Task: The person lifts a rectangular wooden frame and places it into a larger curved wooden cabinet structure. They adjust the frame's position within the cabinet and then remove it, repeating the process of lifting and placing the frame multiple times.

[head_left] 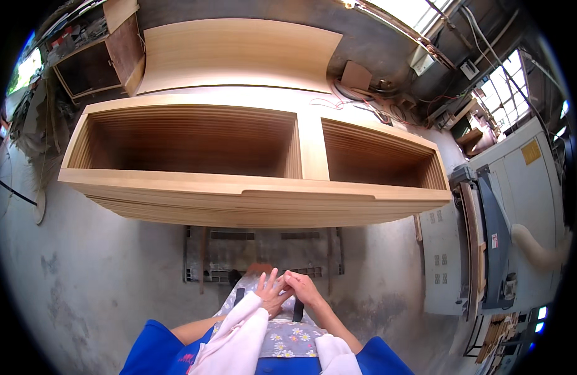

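Observation:
My hands meet in front of my body, above a grey apron with white daisies. My left hand has its fingers stretched and apart, with nothing visible in it. My right hand touches the left hand's fingers, its own fingers bent together; whether something small is between them is hidden. Ahead of both hands, and apart from them, stands a tall stack of light wooden frame panels. Each has a wide opening on the left and a smaller one on the right. The top panel's near edge has a shallow cutout.
Beneath the stack is a dark slatted base. A large curved wooden sheet leans behind it. To the right stands a grey machine with a hose. Cables lie at the back right; an open wooden cabinet stands back left.

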Tool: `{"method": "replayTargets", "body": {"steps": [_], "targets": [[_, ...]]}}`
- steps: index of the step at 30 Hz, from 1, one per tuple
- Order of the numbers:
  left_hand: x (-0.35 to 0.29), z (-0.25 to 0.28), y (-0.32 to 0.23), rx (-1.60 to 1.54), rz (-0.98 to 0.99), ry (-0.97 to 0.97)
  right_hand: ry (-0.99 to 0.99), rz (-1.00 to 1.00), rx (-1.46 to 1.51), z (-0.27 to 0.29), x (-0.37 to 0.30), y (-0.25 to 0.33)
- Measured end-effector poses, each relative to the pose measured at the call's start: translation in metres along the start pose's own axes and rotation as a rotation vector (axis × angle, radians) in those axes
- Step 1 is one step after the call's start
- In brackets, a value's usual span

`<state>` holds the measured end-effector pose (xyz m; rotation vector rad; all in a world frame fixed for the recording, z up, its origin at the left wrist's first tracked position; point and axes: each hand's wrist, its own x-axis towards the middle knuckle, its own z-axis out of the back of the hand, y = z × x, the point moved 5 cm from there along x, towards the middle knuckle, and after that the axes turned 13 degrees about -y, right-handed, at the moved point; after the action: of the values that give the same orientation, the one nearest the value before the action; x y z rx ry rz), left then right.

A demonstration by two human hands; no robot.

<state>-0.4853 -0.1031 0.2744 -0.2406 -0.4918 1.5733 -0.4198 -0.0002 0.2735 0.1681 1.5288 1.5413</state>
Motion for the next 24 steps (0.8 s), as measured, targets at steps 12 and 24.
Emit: {"method": "replayTargets", "body": {"steps": [12, 24], "targets": [[-0.16, -0.142, -0.07, 0.024, 0.106, -0.172, 0.133, 0.091, -0.027, -0.038, -0.087, -0.144], [-0.254, -0.145, -0.183, -0.075, -0.244, -0.166, 0.005, 0.062, 0.226, -0.01, -0.257, -0.233]]}}
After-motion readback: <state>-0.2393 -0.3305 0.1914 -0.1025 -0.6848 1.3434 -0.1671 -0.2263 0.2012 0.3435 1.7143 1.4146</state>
